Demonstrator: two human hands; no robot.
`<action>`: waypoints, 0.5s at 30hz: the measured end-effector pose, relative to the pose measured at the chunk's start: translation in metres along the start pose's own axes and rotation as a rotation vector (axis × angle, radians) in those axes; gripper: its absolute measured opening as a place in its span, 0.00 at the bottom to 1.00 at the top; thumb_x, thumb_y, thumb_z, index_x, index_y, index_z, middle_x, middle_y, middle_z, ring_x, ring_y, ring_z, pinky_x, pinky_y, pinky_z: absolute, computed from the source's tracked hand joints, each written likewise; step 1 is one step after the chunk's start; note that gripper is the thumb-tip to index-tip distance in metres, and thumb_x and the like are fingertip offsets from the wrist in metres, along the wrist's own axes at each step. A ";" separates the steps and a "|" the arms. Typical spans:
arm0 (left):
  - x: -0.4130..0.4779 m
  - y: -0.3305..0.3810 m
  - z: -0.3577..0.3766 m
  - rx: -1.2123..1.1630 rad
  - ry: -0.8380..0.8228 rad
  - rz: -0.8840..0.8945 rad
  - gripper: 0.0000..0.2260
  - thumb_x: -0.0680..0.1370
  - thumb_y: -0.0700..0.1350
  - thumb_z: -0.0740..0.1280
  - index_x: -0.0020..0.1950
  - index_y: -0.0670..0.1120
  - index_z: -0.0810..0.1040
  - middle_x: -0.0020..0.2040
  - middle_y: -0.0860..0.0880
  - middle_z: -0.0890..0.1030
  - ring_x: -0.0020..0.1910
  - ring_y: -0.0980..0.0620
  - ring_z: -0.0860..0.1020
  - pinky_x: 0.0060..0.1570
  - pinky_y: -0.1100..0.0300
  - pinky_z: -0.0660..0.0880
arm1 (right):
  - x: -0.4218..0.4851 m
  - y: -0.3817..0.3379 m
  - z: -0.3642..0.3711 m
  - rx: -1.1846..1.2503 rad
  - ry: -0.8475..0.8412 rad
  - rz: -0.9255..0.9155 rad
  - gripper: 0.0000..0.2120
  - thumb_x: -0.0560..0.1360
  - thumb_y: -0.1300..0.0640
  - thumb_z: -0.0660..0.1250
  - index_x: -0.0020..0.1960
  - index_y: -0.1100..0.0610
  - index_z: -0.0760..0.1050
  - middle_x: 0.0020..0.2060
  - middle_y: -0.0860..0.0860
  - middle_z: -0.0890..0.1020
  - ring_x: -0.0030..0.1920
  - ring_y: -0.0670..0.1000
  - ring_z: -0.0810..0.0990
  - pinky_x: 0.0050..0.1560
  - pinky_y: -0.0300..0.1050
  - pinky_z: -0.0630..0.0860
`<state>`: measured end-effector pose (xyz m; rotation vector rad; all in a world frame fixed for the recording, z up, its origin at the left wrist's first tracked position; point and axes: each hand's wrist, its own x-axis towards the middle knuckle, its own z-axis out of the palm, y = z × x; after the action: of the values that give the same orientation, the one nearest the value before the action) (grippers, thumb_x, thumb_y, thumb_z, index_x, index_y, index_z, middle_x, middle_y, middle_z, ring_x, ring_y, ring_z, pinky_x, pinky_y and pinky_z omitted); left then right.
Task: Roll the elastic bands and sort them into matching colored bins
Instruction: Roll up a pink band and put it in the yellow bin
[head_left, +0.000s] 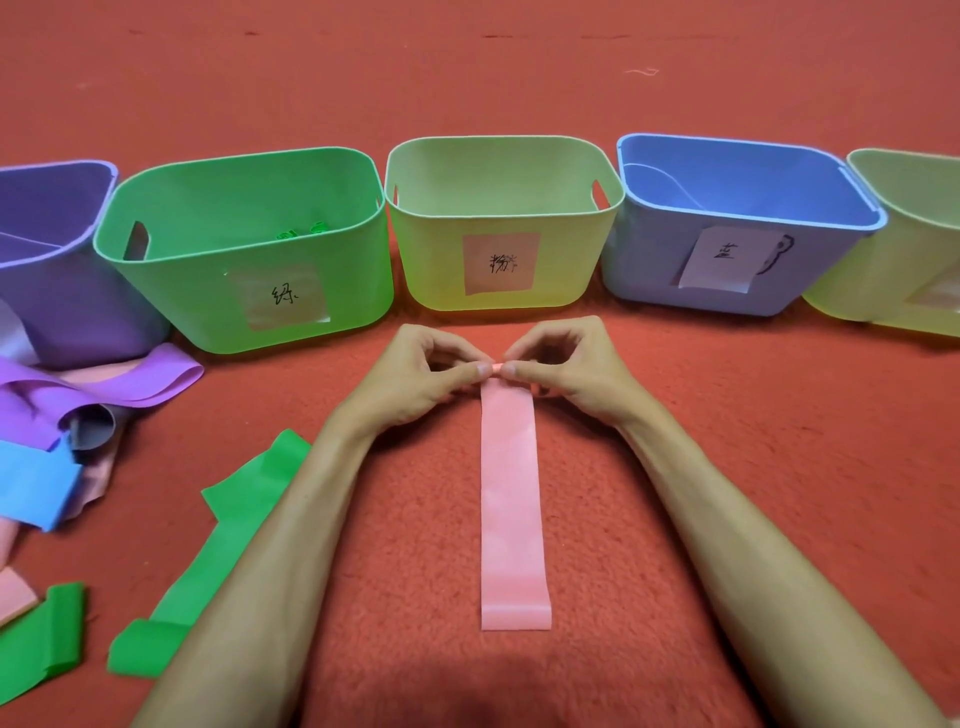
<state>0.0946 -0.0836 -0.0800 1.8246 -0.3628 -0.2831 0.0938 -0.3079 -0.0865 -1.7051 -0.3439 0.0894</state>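
Observation:
A long pink elastic band (511, 499) lies flat on the red carpet, running away from me. My left hand (426, 371) and my right hand (566, 366) both pinch its far end, where a small roll has started between the fingertips. Directly behind stands a yellow-green bin (498, 291) with a pink label. To its left is a green bin (244, 306) holding green rolls (301, 232). A blue bin (649, 260) stands to the right and a purple bin (67, 312) at the far left.
A pile of loose purple, blue and pink bands (62, 415) lies at the left. Green bands (228, 525) are spread beside my left forearm. Another yellow-green bin (893, 291) sits at the far right edge.

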 end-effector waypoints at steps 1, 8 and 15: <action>0.000 0.000 0.000 -0.002 0.000 0.003 0.05 0.78 0.41 0.74 0.51 0.41 0.87 0.39 0.49 0.87 0.38 0.59 0.81 0.34 0.68 0.74 | 0.000 0.001 0.000 -0.004 0.003 0.006 0.08 0.71 0.66 0.79 0.46 0.68 0.83 0.35 0.56 0.84 0.34 0.49 0.77 0.32 0.38 0.74; -0.001 -0.001 -0.001 -0.072 0.054 0.025 0.06 0.75 0.38 0.77 0.51 0.38 0.87 0.41 0.39 0.86 0.37 0.54 0.81 0.35 0.66 0.75 | 0.001 0.001 0.000 -0.062 -0.013 0.054 0.08 0.75 0.59 0.78 0.46 0.64 0.85 0.33 0.57 0.82 0.32 0.48 0.74 0.30 0.38 0.69; 0.003 -0.008 -0.003 -0.028 0.054 0.032 0.06 0.75 0.42 0.78 0.51 0.44 0.88 0.39 0.36 0.83 0.38 0.51 0.76 0.40 0.58 0.72 | 0.000 0.001 -0.004 -0.012 -0.037 0.006 0.05 0.76 0.66 0.75 0.48 0.69 0.84 0.34 0.52 0.84 0.31 0.44 0.77 0.31 0.36 0.71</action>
<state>0.0994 -0.0806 -0.0866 1.7940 -0.3485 -0.2145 0.0950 -0.3120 -0.0866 -1.7179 -0.3674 0.1238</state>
